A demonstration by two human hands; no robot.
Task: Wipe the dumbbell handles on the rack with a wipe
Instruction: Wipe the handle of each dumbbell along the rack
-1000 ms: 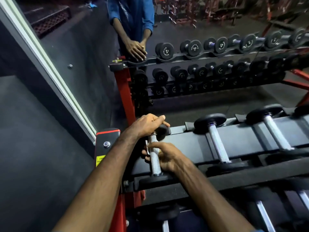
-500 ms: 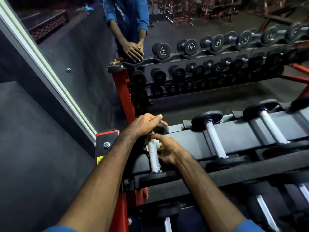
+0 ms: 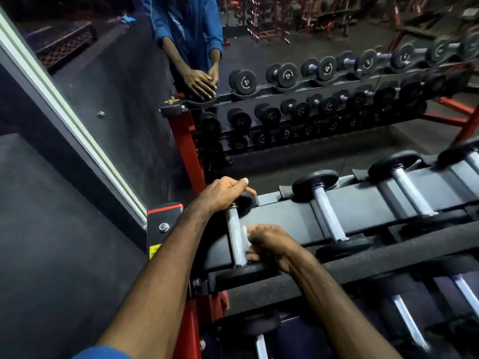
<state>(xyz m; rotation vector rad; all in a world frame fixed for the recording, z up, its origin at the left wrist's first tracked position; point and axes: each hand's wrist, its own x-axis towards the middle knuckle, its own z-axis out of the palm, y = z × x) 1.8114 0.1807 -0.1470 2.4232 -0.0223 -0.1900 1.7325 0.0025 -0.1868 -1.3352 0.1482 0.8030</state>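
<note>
While the top shelf of the rack (image 3: 285, 216) carried a row of dumbbells running off to the right, the work looked barely begun: only the leftmost dumbbell (image 3: 237, 238) was being handled, and the neighbouring handle (image 3: 328, 213) and those beyond it lay untouched, as far as could be judged. The left hand (image 3: 223, 193) reached over the far weight head, its fingers curled round it, apparently steadying the dumbbell. The right hand (image 3: 269, 244) sat just beside the knurled handle (image 3: 236, 237), fingers bunched and pinching a small white wipe (image 3: 245, 235) against the handle's right side, near its lower end.
</note>
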